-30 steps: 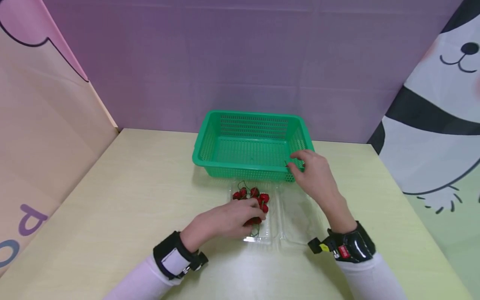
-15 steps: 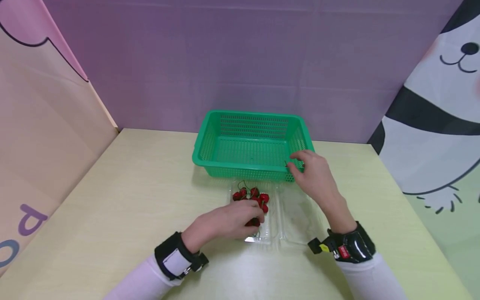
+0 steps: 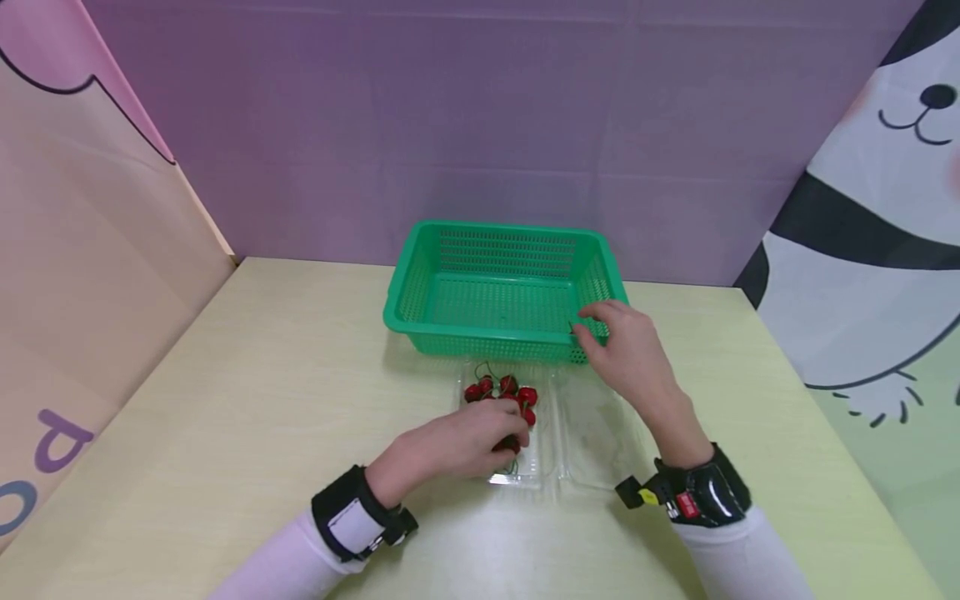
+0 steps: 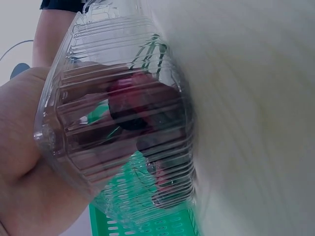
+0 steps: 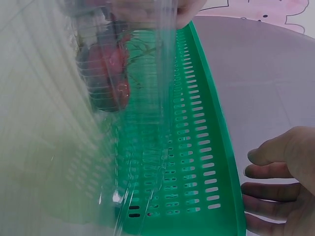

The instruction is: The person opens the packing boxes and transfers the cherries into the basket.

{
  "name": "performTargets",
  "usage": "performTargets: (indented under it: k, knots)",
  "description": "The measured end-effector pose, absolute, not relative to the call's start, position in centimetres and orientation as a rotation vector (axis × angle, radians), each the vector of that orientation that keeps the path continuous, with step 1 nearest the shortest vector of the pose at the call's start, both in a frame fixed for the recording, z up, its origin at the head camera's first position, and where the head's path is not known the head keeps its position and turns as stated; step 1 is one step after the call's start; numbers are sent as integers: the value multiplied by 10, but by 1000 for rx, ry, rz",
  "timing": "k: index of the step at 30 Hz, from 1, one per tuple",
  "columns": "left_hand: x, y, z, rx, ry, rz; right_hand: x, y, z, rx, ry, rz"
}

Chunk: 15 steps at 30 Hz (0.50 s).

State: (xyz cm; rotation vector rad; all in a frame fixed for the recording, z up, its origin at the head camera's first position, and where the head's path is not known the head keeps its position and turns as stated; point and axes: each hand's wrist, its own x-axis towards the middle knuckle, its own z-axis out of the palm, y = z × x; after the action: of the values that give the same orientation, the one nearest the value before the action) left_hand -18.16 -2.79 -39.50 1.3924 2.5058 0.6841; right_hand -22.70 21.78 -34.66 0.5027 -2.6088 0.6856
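My left hand (image 3: 476,437) reaches into a clear plastic clamshell box (image 3: 540,467), its thumb and fingertips pinching a dark red cherry (image 3: 507,444). In the left wrist view that cherry (image 4: 128,101) shows through the ribbed wall, between thumb and fingers. Several other red cherries (image 3: 528,396) with green stems lie in the box by the fingers. Over the green basket's (image 3: 480,335) near right corner is my right hand (image 3: 628,342), thumb and index finger apart. A thin green stem (image 3: 572,327) shows beside its thumb. The right wrist view shows these fingers (image 5: 273,191) relaxed, at the basket's rim.
The box's clear lid (image 3: 600,437) lies folded out to the right on the pale wooden table (image 3: 315,358). Behind the basket stands a purple backdrop (image 3: 487,108); printed cloths hang at the left and right.
The left thumb and fingertips have drawn closer together round the cherry, and the hand has shifted very slightly. My right hand stays in the same place over the basket corner.
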Motion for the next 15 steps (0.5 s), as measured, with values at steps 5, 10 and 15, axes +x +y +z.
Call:
performTargets:
  k: [5,10,15]
  knots:
    - [-181,-28,-395,1388,2511,697,-226,217,-347,515,-2600,686]
    - [-181,-29,-392,1346,2507,733,-227,217,-347,538,-2577,684]
    - [-183,-32,-387,1312,2523,752,-227,217,-347,559,-2555,683]
